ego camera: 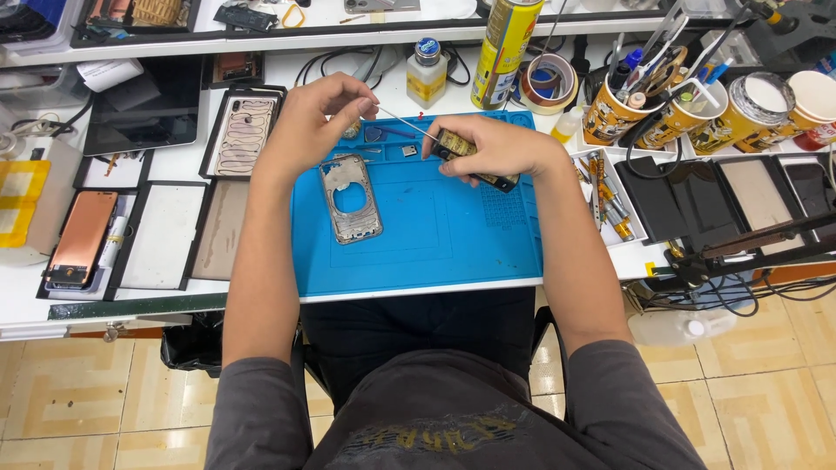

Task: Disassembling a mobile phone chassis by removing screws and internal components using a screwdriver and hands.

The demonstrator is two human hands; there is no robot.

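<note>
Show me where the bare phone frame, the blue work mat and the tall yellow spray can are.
Phone frame (350,198), head view, on its lower metal plate.
Blue work mat (435,244), head view, on its bare middle.
Yellow spray can (505,48), head view, on its body.

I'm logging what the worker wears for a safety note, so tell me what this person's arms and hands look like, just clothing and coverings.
Both hands, the left hand and the right hand, are bare: no gloves, and no rings or watch can be made out. The forearms are uncovered too. Dark grey sleeves are pushed up to about the elbows, part of a dark grey top with a faded yellowish print on the front.
</note>
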